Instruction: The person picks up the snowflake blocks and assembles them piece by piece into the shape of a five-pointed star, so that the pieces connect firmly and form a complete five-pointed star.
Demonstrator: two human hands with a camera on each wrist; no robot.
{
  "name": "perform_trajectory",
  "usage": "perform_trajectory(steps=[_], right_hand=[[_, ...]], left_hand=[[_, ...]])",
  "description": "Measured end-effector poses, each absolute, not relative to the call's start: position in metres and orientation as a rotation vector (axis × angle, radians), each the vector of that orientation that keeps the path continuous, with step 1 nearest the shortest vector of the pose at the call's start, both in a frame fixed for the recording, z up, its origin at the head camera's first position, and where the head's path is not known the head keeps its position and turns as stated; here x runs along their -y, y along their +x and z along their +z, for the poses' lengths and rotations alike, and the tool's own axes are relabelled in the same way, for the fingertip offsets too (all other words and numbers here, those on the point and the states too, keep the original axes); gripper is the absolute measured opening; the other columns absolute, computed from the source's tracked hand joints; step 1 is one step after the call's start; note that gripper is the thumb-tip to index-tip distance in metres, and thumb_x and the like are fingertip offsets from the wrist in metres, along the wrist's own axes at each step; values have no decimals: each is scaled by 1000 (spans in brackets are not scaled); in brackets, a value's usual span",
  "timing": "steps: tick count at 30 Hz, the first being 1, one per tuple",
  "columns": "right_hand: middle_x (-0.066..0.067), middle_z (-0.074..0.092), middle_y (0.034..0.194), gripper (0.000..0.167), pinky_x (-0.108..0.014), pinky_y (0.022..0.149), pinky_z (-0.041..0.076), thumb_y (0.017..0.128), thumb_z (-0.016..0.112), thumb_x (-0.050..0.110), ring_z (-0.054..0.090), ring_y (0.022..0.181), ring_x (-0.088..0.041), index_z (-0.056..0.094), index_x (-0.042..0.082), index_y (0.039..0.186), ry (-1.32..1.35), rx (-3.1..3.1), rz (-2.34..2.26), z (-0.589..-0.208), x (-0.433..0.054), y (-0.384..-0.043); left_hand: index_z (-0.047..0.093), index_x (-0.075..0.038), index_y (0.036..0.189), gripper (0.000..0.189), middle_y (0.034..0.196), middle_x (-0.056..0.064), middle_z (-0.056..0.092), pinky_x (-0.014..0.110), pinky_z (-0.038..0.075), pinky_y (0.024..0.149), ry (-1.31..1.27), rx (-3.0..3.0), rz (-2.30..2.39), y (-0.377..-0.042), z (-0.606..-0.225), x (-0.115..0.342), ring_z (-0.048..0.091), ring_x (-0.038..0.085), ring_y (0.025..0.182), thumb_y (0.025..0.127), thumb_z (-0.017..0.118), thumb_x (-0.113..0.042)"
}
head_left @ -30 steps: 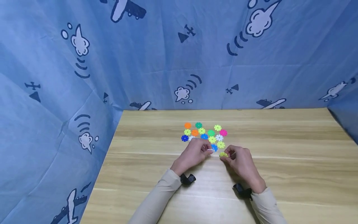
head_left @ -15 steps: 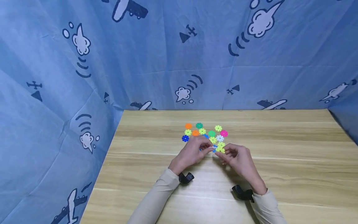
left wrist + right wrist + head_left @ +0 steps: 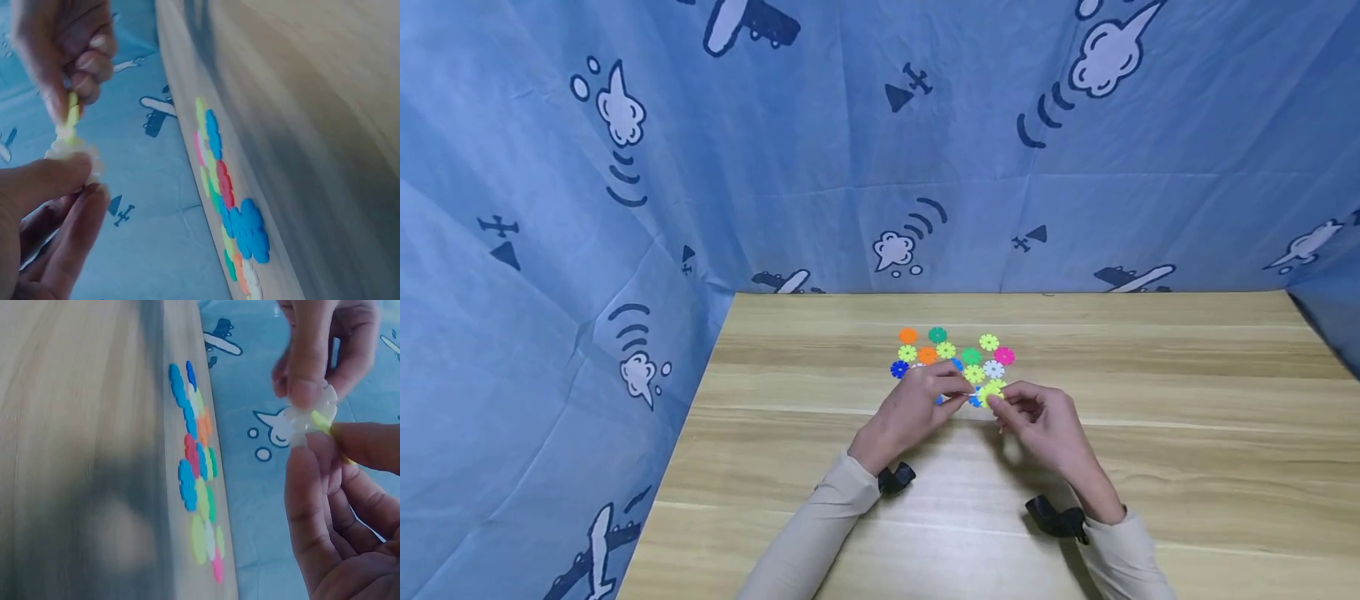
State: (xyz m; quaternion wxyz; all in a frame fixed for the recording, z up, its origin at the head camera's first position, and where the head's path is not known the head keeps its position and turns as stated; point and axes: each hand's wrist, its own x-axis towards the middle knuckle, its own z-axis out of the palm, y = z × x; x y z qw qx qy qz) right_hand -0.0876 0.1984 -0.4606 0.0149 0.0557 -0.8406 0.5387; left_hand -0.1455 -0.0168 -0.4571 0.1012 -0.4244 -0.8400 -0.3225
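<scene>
Thumb and fingers of my left hand (image 3: 913,408) pinch a white notched plastic disc (image 3: 78,153), seen nearly edge-on in the head view. My right hand (image 3: 1048,425) pinches a yellow-green disc (image 3: 991,395) of the same kind between thumb and forefinger. In both wrist views the two discs meet at their rims, the yellow-green one set crosswise to the white one. Fingertips cover part of each disc. Both hands are raised over the near side of a group of loose discs, overlapping a blue disc (image 3: 976,400) in the head view.
Several flat discs lie grouped on the wooden table (image 3: 1150,433), among them an orange disc (image 3: 908,335), a dark blue disc (image 3: 899,369) and a pink disc (image 3: 1004,356). A blue printed curtain (image 3: 850,167) hangs behind the table and on its left.
My right hand has moved left and slightly up, bringing the yellow-green disc against the white one. The left hand keeps its hold on the white disc with little movement.
</scene>
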Motion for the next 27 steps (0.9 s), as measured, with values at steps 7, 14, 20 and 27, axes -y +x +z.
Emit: perform_trajectory(steps=[7, 14, 20, 27], right_hand=[[-12, 71, 73, 12, -20, 55, 51, 98, 73, 12, 63, 59, -8, 74, 2, 92, 239, 2645, 1491, -455, -186, -85], [-11, 70, 72, 8, -20, 60, 53, 95, 73, 5, 60, 61, -5, 75, 6, 88, 329, 2644, 1404, -454, -174, -91], [-9, 68, 70, 14, -21, 57, 51, 99, 72, 13, 61, 59, -8, 74, 4, 88, 347, 2665, 1450, -449, -175, -98], [-17, 75, 84, 28, -23, 61, 55, 107, 61, 26, 70, 69, -25, 76, 3, 100, 179, 2711, 1377, -452, -181, -112]], left_hand=[[80, -10, 102, 11, 96, -2, 75, 15, 58, 88, -1321, 2350, -565, -138, -453, 24, 70, 8, 91, 94, 75, -4], [78, -9, 102, 16, 96, -2, 76, 17, 59, 91, -1325, 2284, -480, -135, -453, 34, 72, 9, 93, 90, 77, 1], [80, -6, 99, 11, 95, 0, 76, 16, 59, 87, -1277, 2238, -747, -142, -455, 38, 72, 11, 89, 88, 81, -2], [76, -10, 102, 7, 100, 0, 76, 21, 60, 85, -1175, 2411, -943, -150, -459, 42, 72, 12, 91, 95, 77, -11]])
